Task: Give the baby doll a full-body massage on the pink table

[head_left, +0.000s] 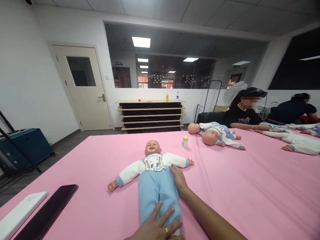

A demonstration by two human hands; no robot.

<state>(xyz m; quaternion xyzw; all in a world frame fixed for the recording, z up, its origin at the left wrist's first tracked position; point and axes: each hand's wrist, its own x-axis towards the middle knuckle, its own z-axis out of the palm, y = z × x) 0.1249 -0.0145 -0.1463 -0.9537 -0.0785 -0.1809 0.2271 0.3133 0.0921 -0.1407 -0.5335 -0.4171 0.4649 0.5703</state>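
A baby doll (153,148) lies on its back on the pink-covered table, head away from me and arms spread. It wears a white top with an elephant face (155,162) and light blue trousers (152,186). My left hand (158,226), with a ring on one finger, rests spread over the doll's lower legs. At the doll's waist, on the right side, my right hand (178,178) lies against the cloth with fingers stretched out, part of them pressed to the trousers. The doll's feet are mostly hidden by my left hand.
A small green-capped bottle (185,142) stands beyond the doll. Two more dolls (211,136) lie at the back right, near a person (241,111) in black. A dark phone-like slab (47,213) and a white slab (21,213) lie at the left edge.
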